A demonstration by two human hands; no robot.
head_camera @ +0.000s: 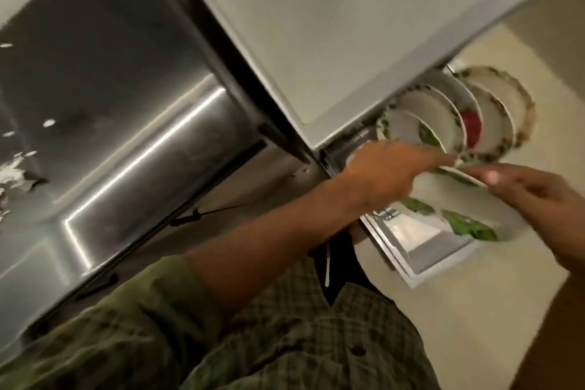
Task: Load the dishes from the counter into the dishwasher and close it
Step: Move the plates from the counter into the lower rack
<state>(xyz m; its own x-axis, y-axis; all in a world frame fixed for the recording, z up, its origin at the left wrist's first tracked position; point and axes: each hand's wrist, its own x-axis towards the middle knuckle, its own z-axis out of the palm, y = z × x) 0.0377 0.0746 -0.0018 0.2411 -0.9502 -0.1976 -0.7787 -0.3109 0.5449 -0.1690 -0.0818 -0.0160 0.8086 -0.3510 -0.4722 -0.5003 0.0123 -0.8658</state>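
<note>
Head view, tilted and motion-blurred, shows both of your hands on one leaf-patterned plate over the open dishwasher door, just short of the row of plates already standing on edge in the rack.

Your left hand reaches across from the forearm side, fingers stretched toward the plate's far rim; it seems to pinch or steady that rim, though blur hides how far the fingers curl, so you cannot count it as a firm hold. Your right hand comes in from the opposite side with its thumb on top of the near rim and the fingers apparently under it. That looks like the hand carrying the weight.

Beyond your left fingertips stand the racked plates: white ones with green leaves nearest, one with a red motif behind, then two scallop-edged ones farthest out.

Expect this plate to be stiff, moderately heavy for its thinness, glazed and therefore slick, more so if wet, and brittle at the edge. Hold it at the rim on opposite sides, thumb over, fingers under. Judged from here, the risk is rim knocking rim against the nearest standing plate, so keep the plate on edge and guide it between the tines.
</note>
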